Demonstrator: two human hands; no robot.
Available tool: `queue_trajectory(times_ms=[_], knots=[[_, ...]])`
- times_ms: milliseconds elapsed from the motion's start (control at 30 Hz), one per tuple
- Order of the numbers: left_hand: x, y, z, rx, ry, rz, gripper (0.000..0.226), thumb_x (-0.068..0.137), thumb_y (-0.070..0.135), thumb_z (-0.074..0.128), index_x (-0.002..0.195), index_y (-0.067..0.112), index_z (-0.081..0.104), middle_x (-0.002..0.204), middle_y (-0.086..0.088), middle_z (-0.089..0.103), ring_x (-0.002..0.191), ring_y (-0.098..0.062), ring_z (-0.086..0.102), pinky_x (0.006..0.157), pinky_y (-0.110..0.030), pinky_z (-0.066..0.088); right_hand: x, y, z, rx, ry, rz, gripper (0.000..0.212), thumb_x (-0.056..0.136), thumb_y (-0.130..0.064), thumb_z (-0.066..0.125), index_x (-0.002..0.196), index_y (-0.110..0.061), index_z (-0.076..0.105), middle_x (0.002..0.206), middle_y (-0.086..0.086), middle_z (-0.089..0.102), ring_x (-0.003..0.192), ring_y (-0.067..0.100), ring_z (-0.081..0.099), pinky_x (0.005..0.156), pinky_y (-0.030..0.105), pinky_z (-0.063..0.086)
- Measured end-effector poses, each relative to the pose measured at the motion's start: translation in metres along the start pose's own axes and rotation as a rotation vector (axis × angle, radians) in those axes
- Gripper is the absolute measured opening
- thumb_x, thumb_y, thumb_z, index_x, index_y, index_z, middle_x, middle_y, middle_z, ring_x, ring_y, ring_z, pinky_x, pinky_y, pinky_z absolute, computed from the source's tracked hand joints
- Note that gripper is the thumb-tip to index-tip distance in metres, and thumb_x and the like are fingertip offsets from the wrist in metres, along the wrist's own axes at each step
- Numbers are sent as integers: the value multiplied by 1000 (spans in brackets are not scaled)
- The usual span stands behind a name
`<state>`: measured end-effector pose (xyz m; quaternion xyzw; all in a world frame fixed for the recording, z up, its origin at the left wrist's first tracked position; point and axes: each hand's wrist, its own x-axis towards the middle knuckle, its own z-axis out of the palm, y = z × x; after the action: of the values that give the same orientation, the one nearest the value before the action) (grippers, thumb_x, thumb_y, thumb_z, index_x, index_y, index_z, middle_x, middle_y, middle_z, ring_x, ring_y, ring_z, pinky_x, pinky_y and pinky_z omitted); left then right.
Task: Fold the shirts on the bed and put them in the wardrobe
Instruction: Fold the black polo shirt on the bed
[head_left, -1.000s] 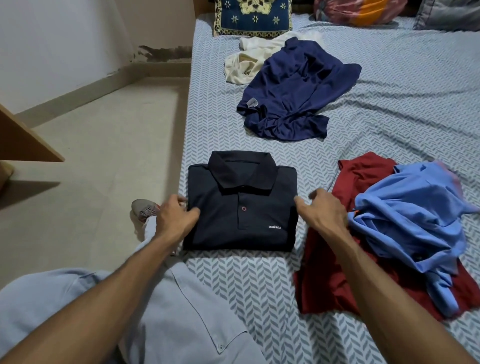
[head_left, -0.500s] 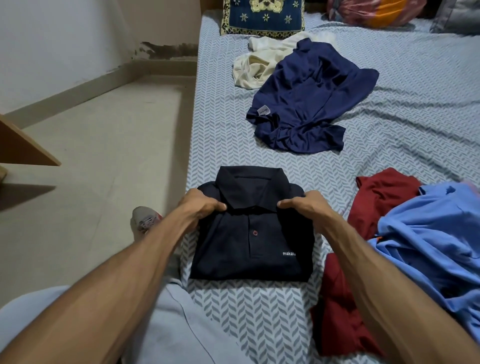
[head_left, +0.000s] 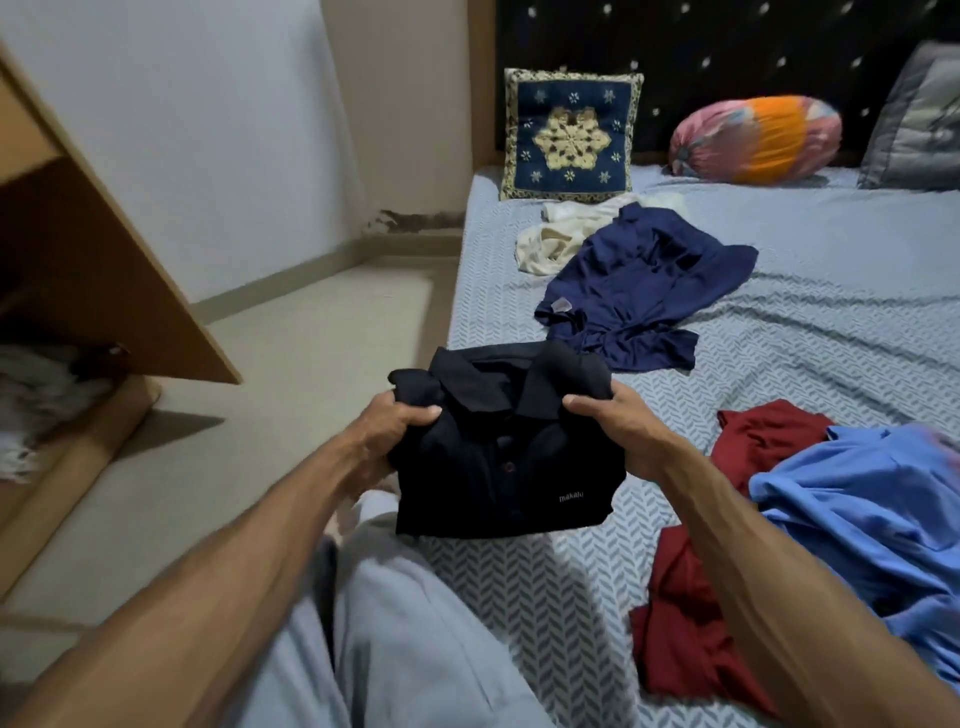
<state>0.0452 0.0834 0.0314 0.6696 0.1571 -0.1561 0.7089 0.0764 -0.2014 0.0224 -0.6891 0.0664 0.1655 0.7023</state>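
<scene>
Dim indoor light, cool and flat, no lamp or window visible. Soft shadow on the floor (head_left: 291, 415) under the wooden panel (head_left: 119, 291), another on the bed sheet (head_left: 519, 582) below the folded black shirt (head_left: 498, 467). Black shirt nearly featureless, folds lost in the dark fabric. Headboard (head_left: 727, 67) very dark. No glare. Motion blur on the round pillow (head_left: 756, 139), the grey pillow (head_left: 924, 124) and the light blue shirt (head_left: 883, 519) at right edge. Wide-angle bending toward the edges, forearms stretched at the bottom. Overall soft, slightly noisy.

Folded black polo (head_left: 506, 457) (in both hands (head_left: 395, 431))
</scene>
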Motion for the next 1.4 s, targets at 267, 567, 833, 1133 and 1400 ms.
queue_trajectory(times_ms=[267,567,833,1133,1400], knots=[[-130,32,-72,-8,58,140,35,93,-3,61,127,6,64,123,-16,71,113,-34,69,95,-45,56,-56,-48,74,74,-331,-37,23,100,-12,59,123,-11,65,108,14,75,92,29,74,72,37,61],[-156,33,-151,-173,270,171,31,100,2,56,131,5,59,121,-15,72,109,-31,71,97,-45,56,-43,-67,167,66,-395,-16,23,101,-16,59,124,-18,63,114,16,73,97,29,73,79,42,61],[-65,3,-248,-284,272,77,34,104,7,51,138,9,55,128,-13,69,116,-30,68,95,-42,56,53,-51,247,-19,-368,100,28,102,-18,58,129,-24,62,117,11,73,105,28,71,80,39,60],[-42,97,-340,-385,291,-42,34,103,4,51,135,13,57,128,-9,70,116,-28,68,91,-38,57,119,-139,352,-8,-406,264,31,98,-5,58,124,-21,64,111,12,73,97,27,72,79,40,61],[-152,281,-381,-442,236,-67,72,74,-6,69,140,18,53,132,-8,68,119,-28,66,88,-39,59,93,-338,413,-125,-653,326,57,84,19,56,132,-12,56,125,23,66,110,41,67,91,53,56]])
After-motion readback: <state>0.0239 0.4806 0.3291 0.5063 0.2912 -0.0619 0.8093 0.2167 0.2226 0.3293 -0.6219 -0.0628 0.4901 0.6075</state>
